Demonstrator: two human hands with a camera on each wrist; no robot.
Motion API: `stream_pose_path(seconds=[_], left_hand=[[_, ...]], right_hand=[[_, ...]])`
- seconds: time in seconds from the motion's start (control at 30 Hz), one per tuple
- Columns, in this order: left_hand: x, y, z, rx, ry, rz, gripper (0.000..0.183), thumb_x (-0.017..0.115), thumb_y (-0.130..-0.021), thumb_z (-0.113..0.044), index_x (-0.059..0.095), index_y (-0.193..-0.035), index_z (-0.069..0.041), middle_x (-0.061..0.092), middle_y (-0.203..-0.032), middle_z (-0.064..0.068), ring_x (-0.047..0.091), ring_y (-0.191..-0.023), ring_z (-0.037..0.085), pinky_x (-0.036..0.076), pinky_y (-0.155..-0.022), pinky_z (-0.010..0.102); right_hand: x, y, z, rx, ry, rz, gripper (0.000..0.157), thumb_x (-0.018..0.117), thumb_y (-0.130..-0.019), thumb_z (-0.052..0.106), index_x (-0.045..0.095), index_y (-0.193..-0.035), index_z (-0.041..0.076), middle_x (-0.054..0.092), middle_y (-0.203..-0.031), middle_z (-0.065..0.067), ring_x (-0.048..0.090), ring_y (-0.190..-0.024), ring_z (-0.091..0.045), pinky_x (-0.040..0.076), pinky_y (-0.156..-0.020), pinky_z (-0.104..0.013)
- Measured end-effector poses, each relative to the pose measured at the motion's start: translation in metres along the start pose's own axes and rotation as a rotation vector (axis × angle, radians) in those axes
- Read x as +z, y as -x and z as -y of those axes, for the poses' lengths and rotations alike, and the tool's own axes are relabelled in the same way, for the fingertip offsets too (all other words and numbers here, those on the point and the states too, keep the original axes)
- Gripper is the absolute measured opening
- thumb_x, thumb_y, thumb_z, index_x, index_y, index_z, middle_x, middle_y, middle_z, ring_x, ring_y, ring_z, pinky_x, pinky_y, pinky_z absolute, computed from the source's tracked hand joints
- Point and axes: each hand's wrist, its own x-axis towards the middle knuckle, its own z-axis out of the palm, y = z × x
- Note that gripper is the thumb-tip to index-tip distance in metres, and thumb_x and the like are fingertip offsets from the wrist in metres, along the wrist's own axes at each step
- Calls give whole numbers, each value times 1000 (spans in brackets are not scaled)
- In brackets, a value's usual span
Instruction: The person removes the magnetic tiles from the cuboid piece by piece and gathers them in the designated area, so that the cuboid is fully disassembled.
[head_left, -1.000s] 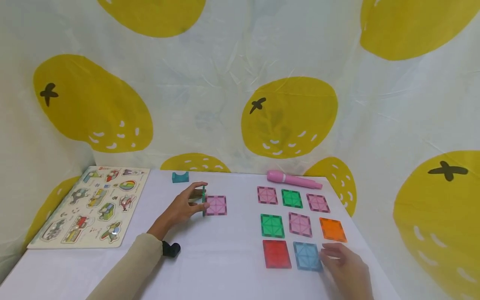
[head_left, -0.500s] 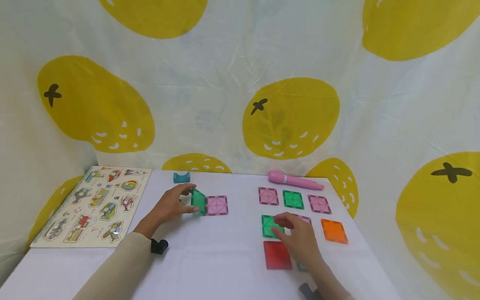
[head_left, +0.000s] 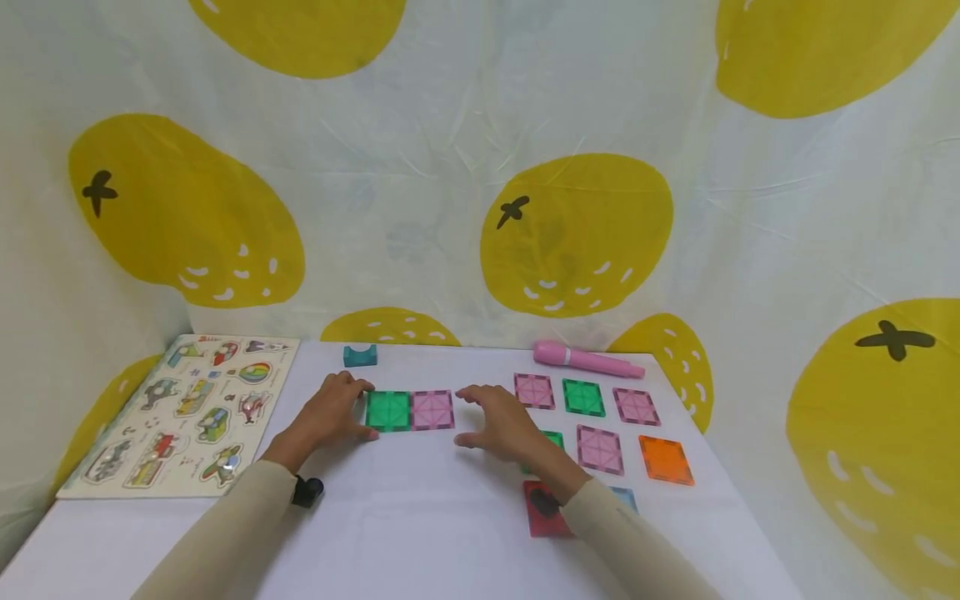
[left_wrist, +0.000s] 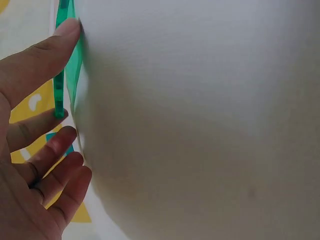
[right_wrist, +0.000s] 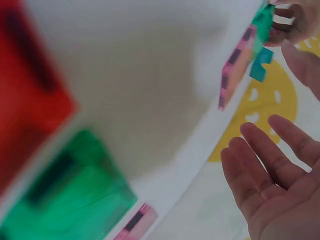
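Observation:
A translucent green magnetic tile (head_left: 388, 412) lies edge to edge with a pink magnetic tile (head_left: 432, 410) at the centre-left of the white table. My left hand (head_left: 330, 415) holds the green tile by its left end, thumb at the near corner and index finger at the far one. In the left wrist view the green tile (left_wrist: 59, 90) shows narrow between thumb and index fingertip, the other fingers loosely bent. Just right of the pink tile, my right hand (head_left: 498, 423) has thumb and fingers spread apart, with nothing between them.
Pink, green, orange (head_left: 666, 460) and red (head_left: 542, 521) tiles lie in rows at right, some partly behind my right arm. A pink pen-shaped thing (head_left: 588, 360) and a teal notched block (head_left: 360, 356) lie at the back. A picture puzzle board (head_left: 180, 417) is at left.
The green tile has gone from upright to flat beside the pink tile, while my left hand moved slightly left. My right hand has come from the right-hand tiles to the pink tile's right side.

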Motion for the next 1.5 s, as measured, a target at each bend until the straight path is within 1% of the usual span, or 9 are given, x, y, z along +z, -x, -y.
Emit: stream_pose_path(seconds=[0.17,0.3,0.4,0.67,0.8,0.97,1.2,1.37,1.5], left_hand=[[2,-1,-1,1,-28,-4,80,99,-73,-37,66,-138,-5,59,-125,16,50,-116,33,54,-106,52],[4,-3,-3,20,-24,-1,80,99,-74,-38,66,-139,-5,59,-128,17,50,-118,33,53,-108,53],[7,-6,-4,44,-17,2,79,98,-75,-39,66,-139,-7,58,-130,16,50,-121,33,52,-109,53],[10,-11,-7,58,-11,3,75,98,-75,-41,69,-137,-11,59,-128,13,50,-121,31,54,-110,51],[8,-9,-9,70,-27,-4,74,98,-75,-42,70,-135,-11,60,-126,12,51,-120,29,55,-109,50],[7,-3,-14,108,-66,-34,73,98,-73,-46,71,-131,-10,62,-122,10,53,-114,27,58,-104,48],[9,11,-26,176,-70,-77,75,100,-70,-48,72,-128,-10,60,-110,5,51,-106,22,58,-96,42],[16,26,-42,235,-74,-100,75,99,-69,-51,72,-128,-14,59,-110,1,50,-105,17,58,-94,38],[22,41,-63,303,-60,-99,76,98,-68,-55,73,-127,-14,59,-109,-1,48,-101,13,56,-87,33]], right_hand=[[9,-29,5,-62,90,77,77,93,-84,33,58,-151,17,62,-150,-8,51,-145,-30,44,-123,-51],[15,-45,3,-166,155,60,73,95,-81,28,63,-144,9,67,-140,-13,57,-134,-33,48,-118,-49],[18,-54,2,-202,198,45,72,95,-80,27,64,-141,8,68,-136,-12,59,-130,-31,50,-115,-47],[20,-70,4,-200,236,104,66,90,-86,31,64,-142,11,69,-136,-6,60,-128,-24,49,-118,-41],[20,-71,4,-199,306,88,65,92,-84,37,67,-138,11,71,-129,-5,61,-122,-22,53,-114,-39],[16,-62,5,-159,366,42,69,92,-82,44,68,-138,11,72,-129,-5,61,-120,-23,56,-110,-39],[-5,-31,-1,-125,266,-30,69,92,-82,41,68,-140,13,69,-136,-6,59,-127,-25,54,-112,-44],[-20,-2,-14,-64,201,-57,72,95,-79,41,67,-142,20,67,-139,-1,58,-133,-24,56,-111,-48],[-35,23,-30,-11,171,-79,75,96,-78,38,65,-145,23,64,-147,0,51,-144,-25,53,-114,-54]])
